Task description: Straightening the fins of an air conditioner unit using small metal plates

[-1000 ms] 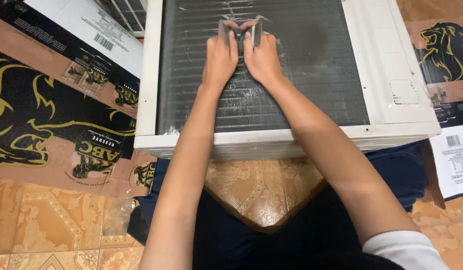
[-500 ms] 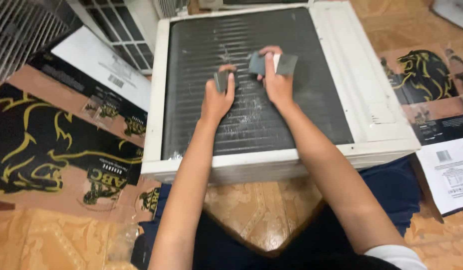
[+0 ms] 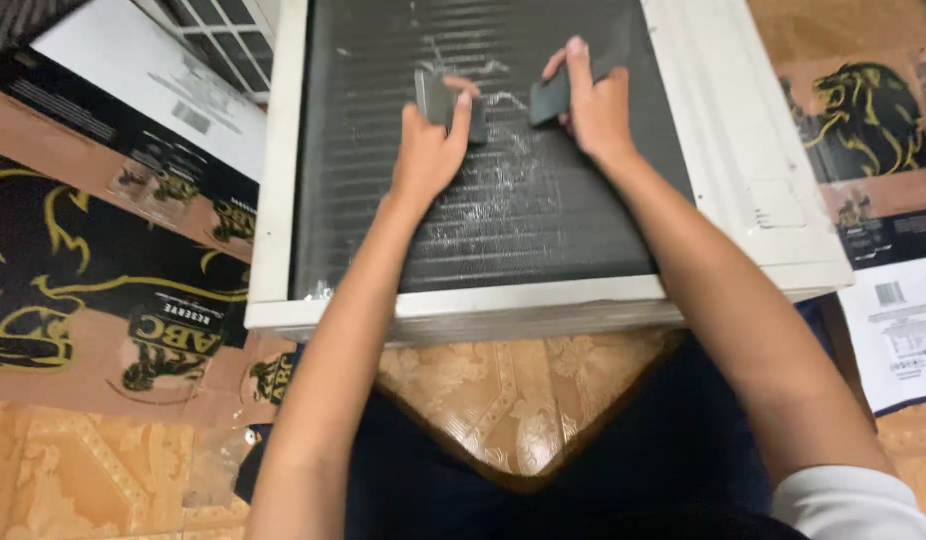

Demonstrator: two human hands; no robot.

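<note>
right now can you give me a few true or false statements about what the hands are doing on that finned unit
1. Each hand holds a small dark flat tool. True: the left hand grips one dark tool and the right hand grips another dark tool.
2. Both tools rest on the white frame. False: they sit on the dark finned panel, inside the white frame.
3. The two hands are pressed together. False: they are apart, with bare fins between them.
4. Flattened printed cardboard lies on the floor beside the unit. True.
5. The finned panel shows whitish marks near the hands. True.
</note>
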